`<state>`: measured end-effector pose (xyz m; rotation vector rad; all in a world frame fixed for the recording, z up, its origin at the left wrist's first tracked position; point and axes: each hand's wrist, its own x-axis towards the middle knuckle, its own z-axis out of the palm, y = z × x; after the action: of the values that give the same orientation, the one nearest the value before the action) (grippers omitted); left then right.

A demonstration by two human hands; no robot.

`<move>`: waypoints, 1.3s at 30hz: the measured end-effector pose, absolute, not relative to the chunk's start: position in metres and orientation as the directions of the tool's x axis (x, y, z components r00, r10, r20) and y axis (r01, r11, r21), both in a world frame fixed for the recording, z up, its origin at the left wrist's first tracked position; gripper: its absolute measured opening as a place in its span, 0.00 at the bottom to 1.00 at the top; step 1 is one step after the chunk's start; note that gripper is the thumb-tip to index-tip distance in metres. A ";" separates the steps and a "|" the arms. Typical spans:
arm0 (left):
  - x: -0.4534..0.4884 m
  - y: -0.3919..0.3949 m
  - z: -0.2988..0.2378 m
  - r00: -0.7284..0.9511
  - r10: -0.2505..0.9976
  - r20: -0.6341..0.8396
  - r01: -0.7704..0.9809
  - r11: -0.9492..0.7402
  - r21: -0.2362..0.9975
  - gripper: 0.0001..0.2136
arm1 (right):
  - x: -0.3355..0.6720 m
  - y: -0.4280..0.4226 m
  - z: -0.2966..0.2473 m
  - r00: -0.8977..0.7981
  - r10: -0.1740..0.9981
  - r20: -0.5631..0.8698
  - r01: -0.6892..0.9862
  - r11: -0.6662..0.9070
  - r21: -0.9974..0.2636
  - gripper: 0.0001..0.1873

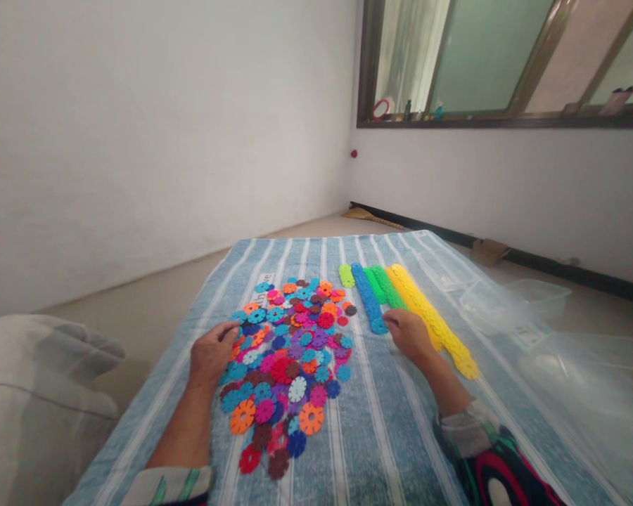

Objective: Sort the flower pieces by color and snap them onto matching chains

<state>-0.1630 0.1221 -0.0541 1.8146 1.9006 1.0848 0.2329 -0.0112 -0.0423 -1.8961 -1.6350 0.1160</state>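
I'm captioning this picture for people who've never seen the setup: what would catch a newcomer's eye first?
Probably the heap of multicoloured discs in the middle of the striped cloth, with the left hand at its left edge. Next, the long yellow row to the right of the heap, brightest among neat single-colour rows. The right hand is at the near end of the blue row.

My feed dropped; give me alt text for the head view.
A person's left hand is at the left edge of a mixed-colour pile of notched discs, the right hand at the near end of a blue row of discs. Right of that row, on a striped cloth, lie lined-up green discs and yellow discs, then clear containers.
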 end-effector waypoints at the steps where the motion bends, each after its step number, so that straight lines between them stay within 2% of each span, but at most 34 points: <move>1: -0.163 0.123 -0.055 -0.159 0.945 0.286 0.722 -0.086 0.686 0.17 | 0.235 -0.011 -0.044 0.225 0.919 0.323 0.882 -0.051 -0.468 0.11; 6: -0.166 0.125 -0.058 -0.144 0.931 0.336 0.728 -0.130 0.673 0.14 | 0.237 -0.008 -0.051 0.200 0.927 0.318 0.929 -0.077 -0.361 0.12; 15: -0.166 0.124 -0.057 -0.132 0.940 0.314 0.737 -0.118 0.665 0.15 | 0.232 -0.008 -0.056 0.192 0.933 0.306 0.950 -0.098 -0.296 0.12; 23: -0.162 0.118 -0.055 -0.165 0.938 0.306 0.707 -0.103 0.699 0.16 | 0.229 -0.011 -0.057 0.221 0.914 0.339 0.943 -0.111 -0.314 0.11; 28: -0.158 0.112 -0.053 -0.173 0.944 0.280 0.659 -0.100 0.745 0.16 | 0.215 -0.014 -0.059 0.178 0.903 0.392 0.918 -0.009 -0.397 0.12; 31: -0.159 0.112 -0.052 -0.183 0.941 0.284 0.653 -0.099 0.751 0.16 | 0.195 -0.017 -0.061 0.087 0.906 0.414 0.898 0.108 -0.426 0.13; 35: -0.160 0.113 -0.051 -0.180 0.936 0.304 0.667 -0.111 0.736 0.15 | 0.163 -0.022 -0.066 -0.086 0.880 0.467 0.887 0.281 -0.367 0.13; 39: -0.161 0.113 -0.051 -0.170 0.932 0.320 0.686 -0.122 0.718 0.15 | 0.147 -0.030 -0.071 -0.189 0.840 0.509 0.874 0.380 -0.302 0.13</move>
<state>-0.1613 0.1134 -0.0507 1.8000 1.8544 1.1785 0.1466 -0.0299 -0.0707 -1.4688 -2.0351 -0.0736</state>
